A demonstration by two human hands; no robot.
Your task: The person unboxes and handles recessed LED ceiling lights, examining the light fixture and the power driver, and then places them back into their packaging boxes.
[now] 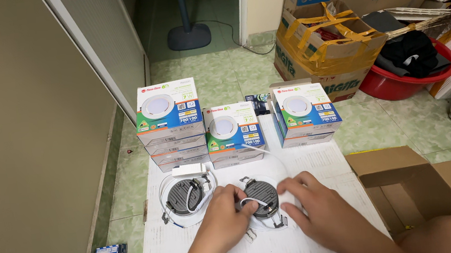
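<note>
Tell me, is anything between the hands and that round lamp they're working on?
Nothing visible: both the left hand and right hand already rest on the downlight, its white wire under the left fingers.

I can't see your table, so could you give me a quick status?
Left hand and right hand both on round downlight. Second downlight lies beside, untouched.

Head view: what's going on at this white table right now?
A person's left hand and right hand both rest on a round dark-backed recessed ceiling lamp lying face down on the white table; the left fingers pinch its white wire. A second identical lamp lies to the left, untouched. Stacked lamp boxes stand behind.
</note>
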